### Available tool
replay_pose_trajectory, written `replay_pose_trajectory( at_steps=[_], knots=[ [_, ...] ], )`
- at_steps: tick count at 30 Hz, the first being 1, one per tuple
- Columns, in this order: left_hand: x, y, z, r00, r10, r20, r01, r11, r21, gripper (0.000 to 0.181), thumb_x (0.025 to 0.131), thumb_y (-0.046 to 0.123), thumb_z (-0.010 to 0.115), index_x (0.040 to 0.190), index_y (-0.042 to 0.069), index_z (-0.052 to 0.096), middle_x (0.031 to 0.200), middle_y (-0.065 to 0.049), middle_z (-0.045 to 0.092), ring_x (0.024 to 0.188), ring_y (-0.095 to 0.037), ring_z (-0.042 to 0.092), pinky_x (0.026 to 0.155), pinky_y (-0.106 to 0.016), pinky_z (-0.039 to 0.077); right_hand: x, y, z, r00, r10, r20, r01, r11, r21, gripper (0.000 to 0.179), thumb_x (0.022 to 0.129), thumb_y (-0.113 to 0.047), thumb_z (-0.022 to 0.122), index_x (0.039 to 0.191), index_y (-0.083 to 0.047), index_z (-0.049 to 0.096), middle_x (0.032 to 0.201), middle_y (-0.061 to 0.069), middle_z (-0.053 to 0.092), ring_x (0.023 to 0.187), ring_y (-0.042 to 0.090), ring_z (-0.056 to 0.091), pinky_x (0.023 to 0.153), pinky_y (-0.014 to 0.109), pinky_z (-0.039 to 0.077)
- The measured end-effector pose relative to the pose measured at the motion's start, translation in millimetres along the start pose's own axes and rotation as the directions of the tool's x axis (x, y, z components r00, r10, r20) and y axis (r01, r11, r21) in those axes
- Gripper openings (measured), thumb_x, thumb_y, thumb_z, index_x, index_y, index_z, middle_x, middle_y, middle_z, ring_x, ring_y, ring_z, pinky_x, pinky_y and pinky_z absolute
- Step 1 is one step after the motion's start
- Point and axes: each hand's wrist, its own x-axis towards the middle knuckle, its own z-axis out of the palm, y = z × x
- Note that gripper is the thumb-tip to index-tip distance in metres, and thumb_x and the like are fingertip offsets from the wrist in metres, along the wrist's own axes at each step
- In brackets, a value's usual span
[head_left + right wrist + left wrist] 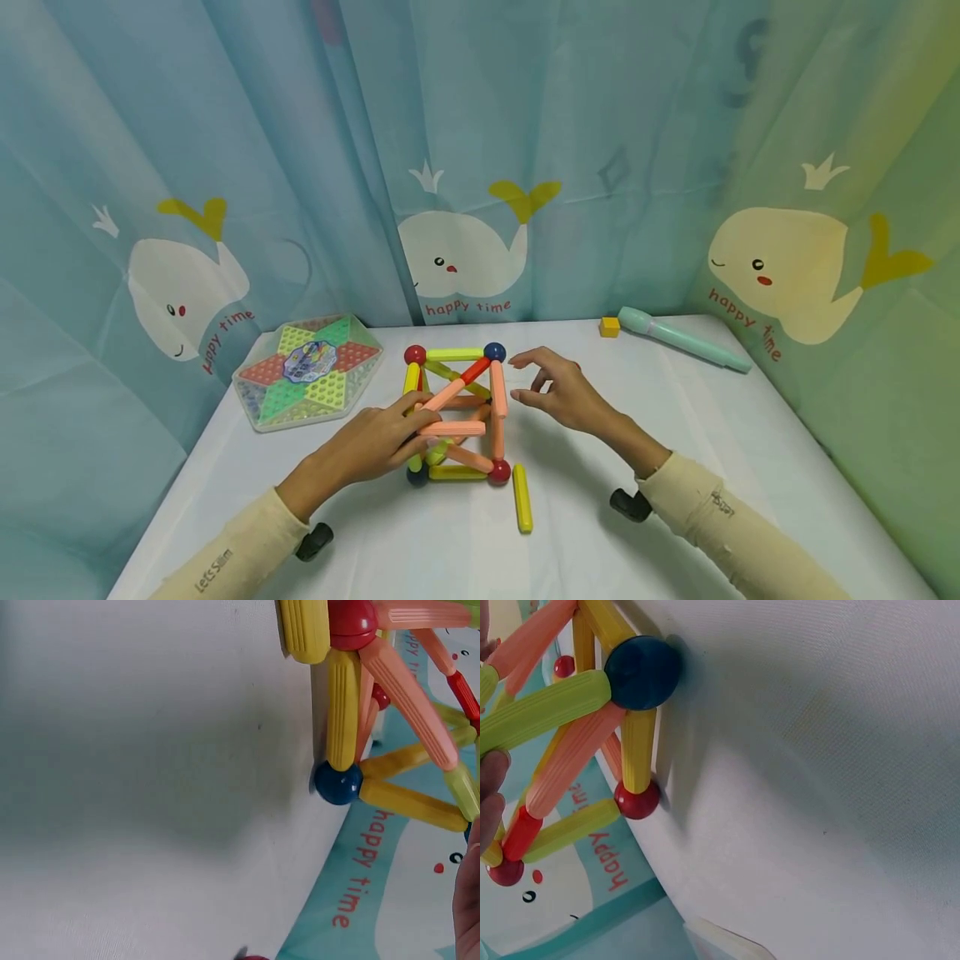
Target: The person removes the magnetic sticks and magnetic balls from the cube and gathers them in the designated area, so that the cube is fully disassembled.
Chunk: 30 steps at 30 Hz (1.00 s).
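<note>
A box-shaped frame of magnetic building sticks and balls stands on the table, with a dark blue ball [494,352] at its far right corner and a red ball [498,472] at its near right one. My left hand [375,437] grips sticks on the frame's left side, near a coral stick [457,428]. Fingertips of that hand also show against a green stick [547,709] in the left wrist view. Just right of the frame, my right hand [562,390] hovers with fingers loosely bent and nothing between them. A loose yellow stick [522,498] lies close to the near right corner.
At the back left lies a Chinese checkers box [311,371]. A small yellow cube [610,327] and a teal pen-shaped object [682,339] lie at the back right. Another red ball [577,367] is partly hidden behind my right hand. Curtains [600,167] hang behind the table.
</note>
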Motion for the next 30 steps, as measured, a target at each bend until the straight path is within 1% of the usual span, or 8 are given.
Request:
replay_pose_trajectory(
  at_steps=[4,7,9,13,16,22,27,30],
  knots=[
    [0.0,0.6,0.7,1.000,0.004,0.014,-0.004,1.000,-0.014,0.032,0.105,0.038,0.051,0.135,0.026,0.057,0.129,-0.004,0.057,0.052,0.001,0.038,0.053,-0.014,0.039,3.4,0,7,0.999,-0.050,0.003,0.050,0.999,-0.001,0.044,0.087,-0.009,0.079,0.128,-0.010,0.062,0.124,0.015,0.062,0.075,0.014,0.061,0.058,0.025,0.053],
    [0.0,0.6,0.7,1.000,0.026,0.002,-0.026,1.000,-0.007,0.036,0.105,0.036,0.051,0.140,0.026,0.054,0.126,-0.003,0.056,0.050,0.002,0.034,0.051,-0.013,0.036,6.7,-1,10,0.996,-0.088,-0.007,0.087,0.996,-0.026,0.045,0.086,-0.007,0.079,0.128,-0.011,0.063,0.122,0.012,0.064,0.074,0.012,0.059,0.058,0.024,0.053],
    [-0.2,0.3,0.9,0.999,0.036,-0.005,-0.036,0.999,-0.001,0.036,0.105,0.035,0.052,0.140,0.025,0.055,0.126,-0.004,0.056,0.050,0.002,0.034,0.051,-0.013,0.036,9.3,-1,12,0.994,-0.106,-0.010,0.105,0.994,-0.040,0.045,0.086,-0.007,0.079,0.128,-0.012,0.064,0.120,0.009,0.065,0.074,0.012,0.058,0.059,0.024,0.053],
    [-0.3,0.3,1.5,1.000,0.027,-0.004,-0.027,1.000,-0.008,0.033,0.105,0.037,0.052,0.135,0.024,0.059,0.129,-0.006,0.058,0.051,0.002,0.036,0.052,-0.013,0.037,13.0,-1,14,0.991,-0.131,0.005,0.131,0.990,-0.056,0.041,0.086,-0.008,0.079,0.125,-0.012,0.067,0.116,0.005,0.065,0.074,0.014,0.057,0.062,0.024,0.053],
    [-0.2,0.2,2.4,0.999,0.036,-0.010,-0.036,0.999,0.001,0.031,0.105,0.038,0.051,0.130,0.022,0.060,0.129,-0.007,0.058,0.051,0.001,0.036,0.052,-0.013,0.037,14.1,0,14,0.991,-0.135,0.013,0.135,0.989,-0.063,0.037,0.087,-0.008,0.079,0.123,-0.012,0.069,0.113,0.004,0.064,0.075,0.014,0.057,0.063,0.023,0.053],
    [-0.6,-0.9,3.3,0.997,0.072,-0.035,-0.071,0.997,0.043,0.031,0.105,0.038,0.051,0.130,0.022,0.060,0.126,-0.006,0.058,0.051,0.001,0.034,0.052,-0.012,0.036,16.0,1,14,0.989,-0.148,0.021,0.149,0.986,-0.073,0.037,0.088,-0.009,0.077,0.124,-0.011,0.068,0.112,0.005,0.063,0.076,0.013,0.056,0.063,0.022,0.053],
    [0.1,-1.4,2.6,0.997,0.069,-0.030,-0.068,0.997,0.048,0.034,0.105,0.038,0.051,0.134,0.022,0.058,0.124,-0.005,0.057,0.051,0.001,0.034,0.051,-0.012,0.036,18.8,0,13,0.987,-0.159,0.029,0.162,0.982,-0.101,0.040,0.088,-0.009,0.078,0.126,-0.011,0.068,0.110,0.004,0.064,0.076,0.011,0.056,0.064,0.023,0.053],
    [0.1,-1.0,2.2,0.998,0.054,-0.017,-0.053,0.998,0.040,0.035,0.105,0.040,0.051,0.134,0.022,0.058,0.125,-0.006,0.057,0.051,0.000,0.035,0.052,-0.012,0.037,21.3,0,12,0.988,-0.144,0.055,0.149,0.982,-0.115,0.039,0.089,-0.012,0.077,0.127,-0.013,0.067,0.102,0.002,0.067,0.074,0.010,0.057,0.063,0.023,0.053]
  ],
)
